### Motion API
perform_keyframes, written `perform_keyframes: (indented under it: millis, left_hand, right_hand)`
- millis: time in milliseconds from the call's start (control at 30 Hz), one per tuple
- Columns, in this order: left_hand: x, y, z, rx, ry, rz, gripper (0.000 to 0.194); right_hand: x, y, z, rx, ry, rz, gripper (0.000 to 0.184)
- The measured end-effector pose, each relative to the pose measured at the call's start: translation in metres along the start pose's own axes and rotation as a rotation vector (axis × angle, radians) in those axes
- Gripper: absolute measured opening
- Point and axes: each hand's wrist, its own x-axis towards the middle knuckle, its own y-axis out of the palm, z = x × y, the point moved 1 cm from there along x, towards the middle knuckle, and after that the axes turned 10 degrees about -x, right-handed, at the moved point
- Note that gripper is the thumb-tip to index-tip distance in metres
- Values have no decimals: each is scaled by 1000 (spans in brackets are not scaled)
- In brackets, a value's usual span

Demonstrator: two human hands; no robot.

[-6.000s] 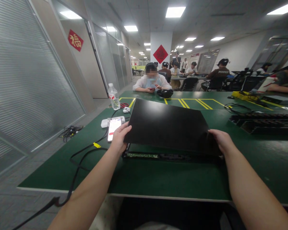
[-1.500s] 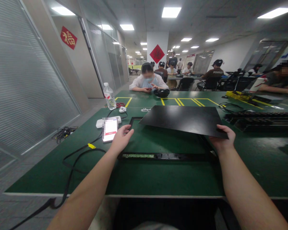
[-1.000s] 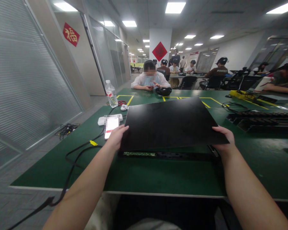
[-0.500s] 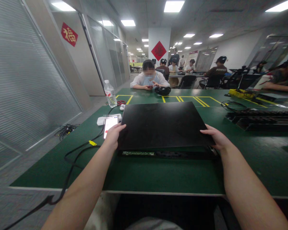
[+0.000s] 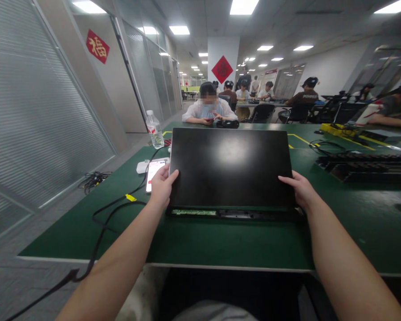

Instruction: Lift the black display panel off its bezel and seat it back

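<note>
Between my hands is a black flat display panel (image 5: 230,174), tilted up so that its far edge stands higher and a ceiling light reflects in its surface. My left hand (image 5: 162,185) grips its left edge, thumb on the front. On the right edge, my right hand (image 5: 297,187) holds it with the thumb on the front and the other fingers mostly hidden behind. Below the panel's near edge shows a black frame (image 5: 254,216) with a strip of green circuit board (image 5: 194,212) at its left part. Whether the panel touches the frame I cannot tell.
Left of the panel, a phone (image 5: 153,171) with a lit screen lies by a white case (image 5: 142,167), a water bottle (image 5: 154,130) and a black cable (image 5: 102,223). Dark long parts (image 5: 364,167) lie right. A person (image 5: 209,107) sits across the green table (image 5: 227,247).
The panel's far edge has risen, tilting it more upright toward me, and a light reflection now shows on it. Both hands have kept their hold on its sides.
</note>
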Motion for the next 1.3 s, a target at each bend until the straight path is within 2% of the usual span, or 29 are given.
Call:
perform_keyframes:
  millis: [200,367,600,1000,1300]
  left_hand:
    - [-3,1,9,18,-16,57,59]
    - [-2,-1,15,12,-28,48,60]
    - [2,-2,19,-7,35,13,57]
    - [1,-4,25,81,8,73,54]
    - [0,-3,28,130,-10,104,53]
  right_hand:
    - [6,-1,-8,17,-35,-74,50]
    - [8,-2,-8,7,-83,-106,54]
    - [6,-2,-2,1,-166,-151,53]
    - [8,-4,-9,13,-93,-120,55]
    - [11,-6,-14,-31,-106,-107,52]
